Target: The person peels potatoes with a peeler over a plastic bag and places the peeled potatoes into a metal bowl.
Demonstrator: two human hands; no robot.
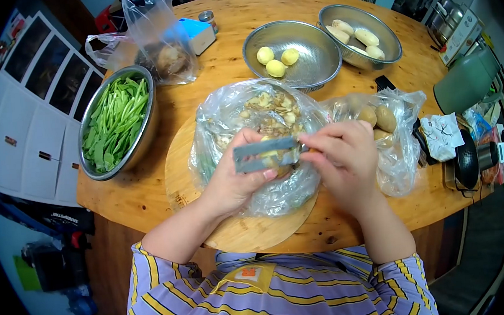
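My right hand grips a peeler by its handle end, and its wide grey head lies across the front of my left hand. Behind the peeler, my left hand's fingers curl round a potato, which shows pale yellow flesh and some brown skin; most of it is hidden. Both hands are over an opened clear plastic bag holding potato peelings. Under the bag is a round wooden board.
Two metal strainers stand at the back: one with three peeled potatoes, another with several pale peeled pieces. A bag of unpeeled potatoes lies right. A bowl of cut greens sits left, near a bagged brown item.
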